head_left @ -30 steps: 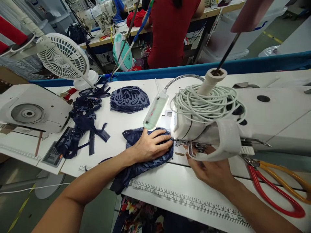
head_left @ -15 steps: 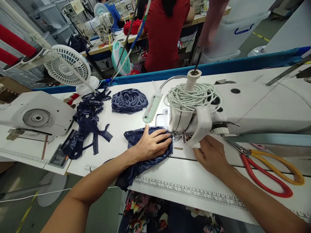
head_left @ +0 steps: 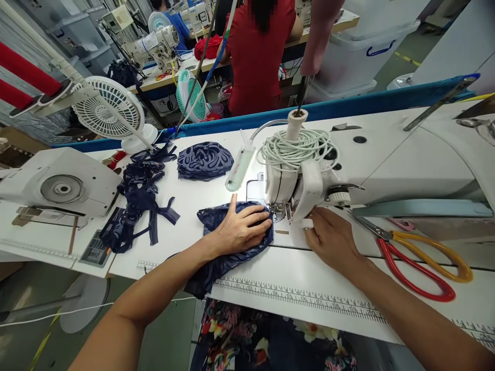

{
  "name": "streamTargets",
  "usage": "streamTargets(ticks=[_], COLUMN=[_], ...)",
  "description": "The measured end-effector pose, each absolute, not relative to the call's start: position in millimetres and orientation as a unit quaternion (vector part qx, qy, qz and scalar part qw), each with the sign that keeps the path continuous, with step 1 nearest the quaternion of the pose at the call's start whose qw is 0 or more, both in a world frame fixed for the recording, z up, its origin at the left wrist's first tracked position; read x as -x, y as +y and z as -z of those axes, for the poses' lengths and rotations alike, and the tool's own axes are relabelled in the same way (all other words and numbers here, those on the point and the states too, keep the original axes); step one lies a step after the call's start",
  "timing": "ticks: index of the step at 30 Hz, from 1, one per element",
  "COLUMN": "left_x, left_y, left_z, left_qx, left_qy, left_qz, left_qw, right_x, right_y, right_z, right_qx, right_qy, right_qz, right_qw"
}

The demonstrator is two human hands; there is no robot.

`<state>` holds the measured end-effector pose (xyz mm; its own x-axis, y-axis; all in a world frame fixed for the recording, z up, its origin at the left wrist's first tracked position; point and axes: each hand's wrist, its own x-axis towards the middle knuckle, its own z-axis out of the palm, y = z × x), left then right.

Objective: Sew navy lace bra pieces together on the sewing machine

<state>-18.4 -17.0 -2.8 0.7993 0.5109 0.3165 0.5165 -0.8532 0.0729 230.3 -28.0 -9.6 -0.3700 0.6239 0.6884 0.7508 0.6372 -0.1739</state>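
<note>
My left hand (head_left: 242, 228) lies flat on a folded navy lace fabric piece (head_left: 222, 265), fingers stretched toward the sewing machine's presser foot (head_left: 278, 212). The fabric's right edge reaches up to the foot, and its lower end hangs over the table's front edge. On the other side of the foot is my right hand (head_left: 331, 239), its fingers curled in beside the machine head (head_left: 284, 183). A small white piece (head_left: 307, 223) shows at those fingertips; what they grip is partly hidden.
Large scissors (head_left: 421, 257) lie right of my right hand. Behind the left hand are a navy lace stack (head_left: 204, 161) and a pale green tube (head_left: 240, 169). Tangled navy strips (head_left: 141, 198) lie left, near a white fan (head_left: 110, 108). A person in red (head_left: 259, 56) sits beyond.
The view has shifted slightly, so the machine and scissors appear farther left. Both hands keep nearly the same place beside the presser foot, and the fabric looks unmoved.
</note>
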Motion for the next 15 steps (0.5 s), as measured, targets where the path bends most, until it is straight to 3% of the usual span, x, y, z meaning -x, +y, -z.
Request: streamTargets(ticks=[15], left_x=[16.3], left_y=[-22.5], left_z=[5.3], left_qx=[0.942], left_qy=[-0.296], left_qz=[0.157], left_qw=[0.012], right_x=[-223.2], right_y=[-31.8], right_z=[18.2], right_qx=[0.373], right_qy=[-0.863], right_qz=[0.052], right_qw=[0.336])
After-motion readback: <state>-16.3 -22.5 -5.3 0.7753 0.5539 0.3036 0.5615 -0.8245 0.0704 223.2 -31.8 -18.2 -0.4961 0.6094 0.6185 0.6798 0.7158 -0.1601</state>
